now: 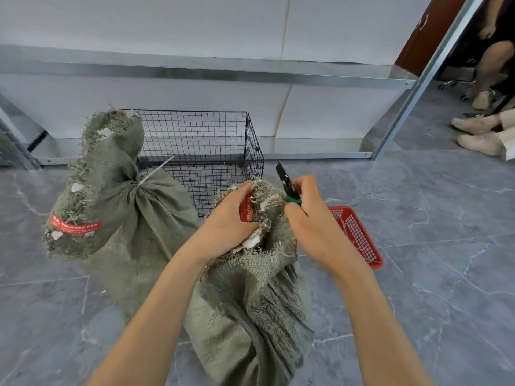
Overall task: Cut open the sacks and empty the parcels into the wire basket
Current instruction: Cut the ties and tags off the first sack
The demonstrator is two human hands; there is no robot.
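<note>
Both hands are on the near sack [250,316], a green woven one standing centre on the grey tiled floor [418,274]. The left hand [228,218] has its fingers curled tight round the bunched, frayed neck, with a red label [246,210] showing just by the fingertips. The right hand [309,215] is fisted round the green-handled cutters [284,179] at the right side of that neck, black blade end poking up and away. Can't tell if the blades are apart or closed, since the hand and sack fabric cover the working end. The wire basket [195,135], black mesh, sits just beyond the near sack against the bottom of a metal shelf rack [195,73]. The sack's raised neck blocks the basket's near right corner. To the left is the second sack [119,190], bigger, leaning w/ its frayed top flopped to the left. It's cinched by a white zip tie [154,172] whose tail sticks up to the right across the basket's left wall, and the sack's bulk hides the basket's left end. The two sacks touch low down. A red plastic basket [356,235] lies on the floor to the right, partly behind the right wrist. Far right, beyond the rack's upright, there are another person's shoes [479,135], well apart from the work.
</note>
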